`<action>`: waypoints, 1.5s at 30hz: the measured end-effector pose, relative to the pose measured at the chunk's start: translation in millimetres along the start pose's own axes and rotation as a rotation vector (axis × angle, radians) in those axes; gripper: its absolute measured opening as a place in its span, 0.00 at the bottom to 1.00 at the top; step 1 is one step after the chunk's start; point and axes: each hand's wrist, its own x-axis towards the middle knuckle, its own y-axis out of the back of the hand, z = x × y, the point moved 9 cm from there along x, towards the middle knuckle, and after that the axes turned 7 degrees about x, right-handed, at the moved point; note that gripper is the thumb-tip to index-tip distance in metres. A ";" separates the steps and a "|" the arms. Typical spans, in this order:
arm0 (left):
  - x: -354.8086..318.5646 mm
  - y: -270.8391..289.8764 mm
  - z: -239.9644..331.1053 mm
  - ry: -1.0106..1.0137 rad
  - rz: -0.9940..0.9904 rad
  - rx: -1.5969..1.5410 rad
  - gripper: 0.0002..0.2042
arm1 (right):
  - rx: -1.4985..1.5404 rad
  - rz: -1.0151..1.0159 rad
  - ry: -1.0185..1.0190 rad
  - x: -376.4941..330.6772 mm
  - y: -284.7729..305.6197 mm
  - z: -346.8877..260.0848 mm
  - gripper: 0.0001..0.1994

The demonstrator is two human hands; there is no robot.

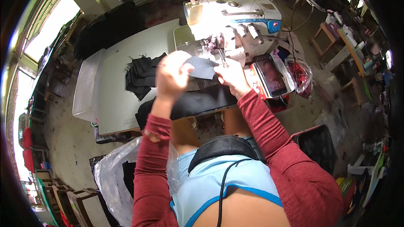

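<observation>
My left hand [172,75] is curled at the near edge of the work table, its fingers closed on a dark grey fabric piece [203,68]. Bright light washes out part of that hand. The piece stretches across to my right hand [233,75], whose fingers are at its right end. Thread snips [223,56] with two narrow metal blades stick up from my right hand, close below the sewing machine's needle area. The white and blue sewing machine [252,12] stands just beyond, its lamp glaring. More dark cloth [189,103] lies along the table's front edge.
A pile of dark fabric pieces [143,73] lies left on the pale table [113,96], beside a translucent plastic bin [87,86]. At right are a phone [271,75] and a clear bag [299,75]. A plastic bag [118,172] and a black basket [316,147] flank my legs.
</observation>
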 end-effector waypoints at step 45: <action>-19.2 29.5 -36.3 0.512 0.047 -0.335 0.17 | -1.246 0.171 0.908 -25.8 -73.1 -76.0 0.09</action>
